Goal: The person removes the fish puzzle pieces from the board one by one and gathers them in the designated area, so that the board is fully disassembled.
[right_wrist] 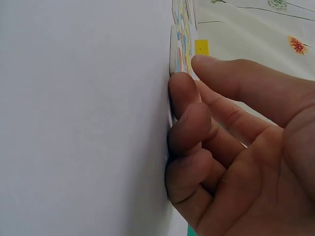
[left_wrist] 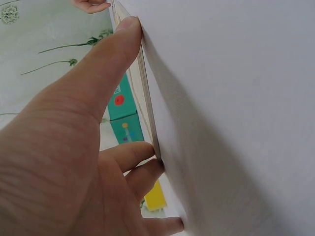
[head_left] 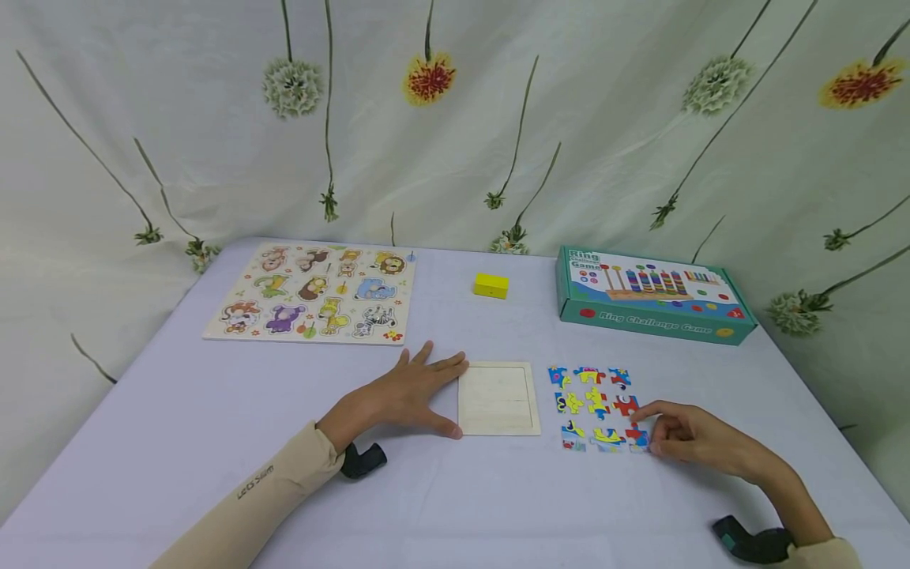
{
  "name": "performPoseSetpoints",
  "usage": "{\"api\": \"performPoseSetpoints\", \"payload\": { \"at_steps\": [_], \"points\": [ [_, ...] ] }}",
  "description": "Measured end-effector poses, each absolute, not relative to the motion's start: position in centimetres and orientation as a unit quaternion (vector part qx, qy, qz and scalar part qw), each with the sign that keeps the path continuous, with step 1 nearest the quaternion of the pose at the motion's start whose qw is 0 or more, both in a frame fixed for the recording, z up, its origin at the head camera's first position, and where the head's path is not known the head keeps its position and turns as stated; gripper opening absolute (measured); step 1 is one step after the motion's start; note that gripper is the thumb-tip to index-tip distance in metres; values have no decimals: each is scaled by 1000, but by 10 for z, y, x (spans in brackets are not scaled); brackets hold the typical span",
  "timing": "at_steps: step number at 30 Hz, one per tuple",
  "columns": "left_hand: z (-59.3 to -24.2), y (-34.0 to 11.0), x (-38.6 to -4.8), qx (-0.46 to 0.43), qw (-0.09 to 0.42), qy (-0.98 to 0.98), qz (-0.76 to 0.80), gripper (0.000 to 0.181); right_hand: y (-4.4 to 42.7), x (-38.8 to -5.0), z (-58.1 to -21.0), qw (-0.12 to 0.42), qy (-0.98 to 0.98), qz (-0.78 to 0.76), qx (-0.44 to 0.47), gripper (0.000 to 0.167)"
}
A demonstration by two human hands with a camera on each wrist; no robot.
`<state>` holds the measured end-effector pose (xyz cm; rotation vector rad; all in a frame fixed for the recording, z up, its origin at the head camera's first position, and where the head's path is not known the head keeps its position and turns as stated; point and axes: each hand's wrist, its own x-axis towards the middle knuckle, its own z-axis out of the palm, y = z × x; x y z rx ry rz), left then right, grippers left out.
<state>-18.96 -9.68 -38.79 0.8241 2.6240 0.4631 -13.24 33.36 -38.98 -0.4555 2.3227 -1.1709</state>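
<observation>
My left hand [head_left: 408, 393] is spread at the left side of a shallow square wooden puzzle tray [head_left: 498, 399]. Its thumb [left_wrist: 129, 29] touches the tray's near corner and other fingertips touch the far corner. Right of the tray lie loose jigsaw pieces [head_left: 596, 403] in rough rows, printed yellow, red and blue. My right hand [head_left: 700, 438] rests at their right side, index fingertip by a red piece [head_left: 625, 405] and thumb by the lower right piece [head_left: 636, 436]. In the right wrist view its other fingers [right_wrist: 189, 172] bend against the table; thumb and fingertips stand apart.
An animal puzzle board [head_left: 313, 292] lies at the back left. A yellow block [head_left: 491, 286] sits behind the tray. At the back right stands a green Ring Challenge Game box [head_left: 650, 296]. A flowered cloth [head_left: 441, 158] hangs behind the white-covered table [head_left: 455, 506].
</observation>
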Motion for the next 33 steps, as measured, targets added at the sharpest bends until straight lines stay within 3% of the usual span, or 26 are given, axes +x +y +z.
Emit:
{"api": "performPoseSetpoints", "payload": {
  "at_steps": [25, 33],
  "points": [
    [-389, -97, -190, 286, 177, 928, 162, 101, 319, -129, -381, 192, 884, -392, -170, 31],
    [-387, -102, -189, 291, 172, 925, 172, 101, 290, -132, -372, 118, 911, -347, -189, 26]
  ]
}}
